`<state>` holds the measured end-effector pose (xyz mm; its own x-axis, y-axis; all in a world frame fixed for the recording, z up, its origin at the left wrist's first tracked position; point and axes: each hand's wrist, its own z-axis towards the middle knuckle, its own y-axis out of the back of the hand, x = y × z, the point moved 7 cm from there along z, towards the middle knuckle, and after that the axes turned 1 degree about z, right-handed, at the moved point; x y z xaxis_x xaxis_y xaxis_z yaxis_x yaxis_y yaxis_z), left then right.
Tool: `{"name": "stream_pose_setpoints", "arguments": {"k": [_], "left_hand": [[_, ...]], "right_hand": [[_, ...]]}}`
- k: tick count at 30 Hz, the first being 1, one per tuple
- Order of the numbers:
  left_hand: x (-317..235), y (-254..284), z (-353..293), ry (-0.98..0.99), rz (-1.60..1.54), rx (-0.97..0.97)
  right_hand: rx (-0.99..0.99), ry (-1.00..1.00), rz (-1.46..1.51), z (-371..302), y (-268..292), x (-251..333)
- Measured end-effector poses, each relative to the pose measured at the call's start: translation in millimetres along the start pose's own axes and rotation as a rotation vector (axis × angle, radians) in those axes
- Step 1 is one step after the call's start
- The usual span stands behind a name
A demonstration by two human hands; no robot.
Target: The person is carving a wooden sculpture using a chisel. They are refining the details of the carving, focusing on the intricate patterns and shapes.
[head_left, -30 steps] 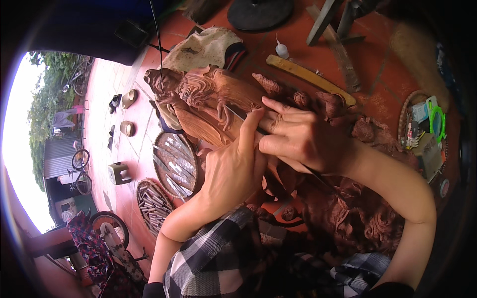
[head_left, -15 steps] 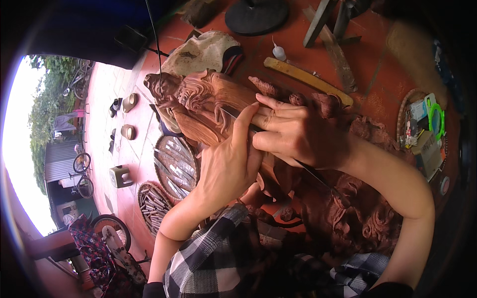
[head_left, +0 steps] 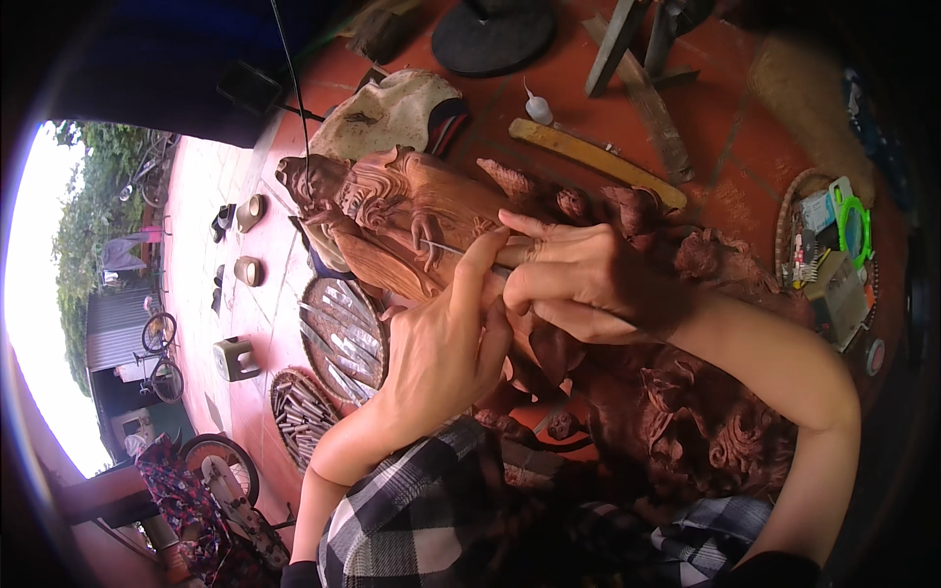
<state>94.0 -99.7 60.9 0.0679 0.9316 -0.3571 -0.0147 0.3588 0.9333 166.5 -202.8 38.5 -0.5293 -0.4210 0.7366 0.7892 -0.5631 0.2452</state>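
A carved wooden figure [head_left: 446, 201] is seen lying at a slant above the tiled floor [head_left: 730, 108], its head pointed toward the floor's left side; what it is propped on is hidden. A slim metal tool [head_left: 449, 249] is held low over the robe, its front end beside the figure's own carved hand, though contact with the wood cannot be told. By the right hand [head_left: 583, 279], the tool is gripped with the fingers bent closed around it and the index finger stretched forward. The thumb of the left hand [head_left: 446, 343] is laid alongside, close to the right fingertips; its other fingers are curled down out of sight, and whether anything is held by them cannot be told. The carving is judged to be well advanced: head, robe folds and hand are already shaped, and swirling forms are cut into the darker wood at its lower right. What is left cannot be made out, as the stretch beneath the hands is covered. On the floor's left side, loose blades [head_left: 343, 328] are spread inside the rim of a round tray [head_left: 305, 338], and short rods [head_left: 302, 416] are heaped in a smaller basket [head_left: 273, 407] just beside it.
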Motion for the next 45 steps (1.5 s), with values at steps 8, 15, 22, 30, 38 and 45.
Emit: {"name": "stream_pose_setpoints", "arguments": {"k": [8,15,22,30,38,45], "left_hand": [[-2,-7,-4,0.035,-0.023,-0.005],[4,-15,-2,0.053,-0.037,-0.036],[7,-16,5,0.098,-0.016,-0.033],[7,-14,9,0.095,-0.052,-0.01],[5,-11,16,0.056,-0.05,-0.012],[3,-9,13,0.063,-0.017,0.022]], "right_hand": [[-0.007,-0.077,0.093,-3,-1,2],[-0.037,-0.146,0.116,-4,-2,-8],[-0.104,-0.156,0.069,-2,-2,-14],[-0.133,-0.198,0.08,0,1,-15],[-0.122,-0.211,0.089,-3,2,-15],[-0.144,-0.15,0.031,-4,6,-12]]}}
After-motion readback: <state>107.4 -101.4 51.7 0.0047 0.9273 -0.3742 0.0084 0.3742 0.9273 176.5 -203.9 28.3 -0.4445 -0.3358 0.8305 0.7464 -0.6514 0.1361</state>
